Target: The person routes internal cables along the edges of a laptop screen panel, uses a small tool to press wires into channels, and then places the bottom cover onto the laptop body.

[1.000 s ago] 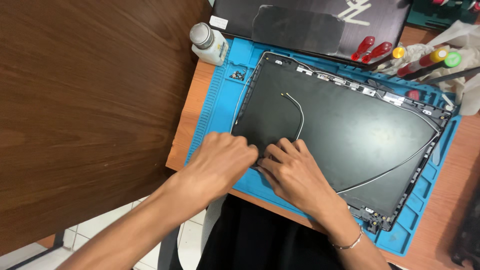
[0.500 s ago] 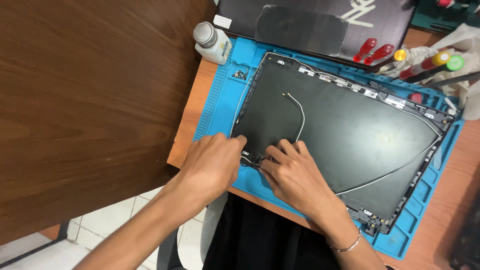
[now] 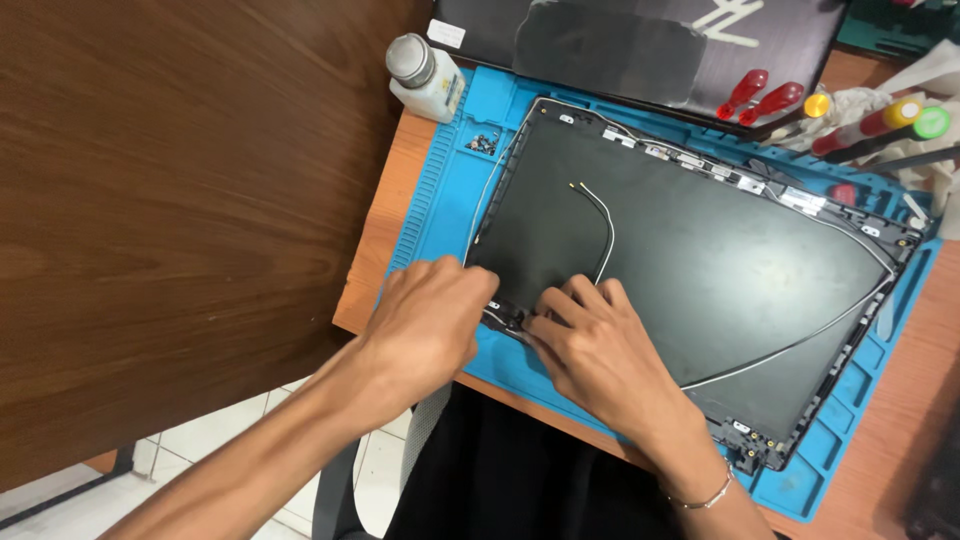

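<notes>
A black laptop lid shell (image 3: 720, 270) lies inside-up on a blue work mat (image 3: 440, 210). Thin white cables run across it; one loose cable (image 3: 600, 215) curls over its middle. My left hand (image 3: 430, 320) and my right hand (image 3: 600, 355) meet at the shell's near left corner, where a small hinge part (image 3: 505, 318) sits. The fingertips of both hands press on or pinch at that corner. Whether either hand actually holds a part is hidden by the fingers. My right wrist wears a thin bracelet (image 3: 700, 495).
A small white bottle (image 3: 425, 75) stands at the mat's far left corner, with tiny screws (image 3: 485, 142) in a mat tray beside it. Red-handled screwdrivers (image 3: 760, 95) and other tools lie at the far right. Another dark laptop part (image 3: 640, 40) lies behind. A brown wooden panel (image 3: 170, 200) fills the left.
My left hand has slid a little left and down off the shell's corner, uncovering the hinge part. My right hand stays at the corner. The view has shifted slightly.
</notes>
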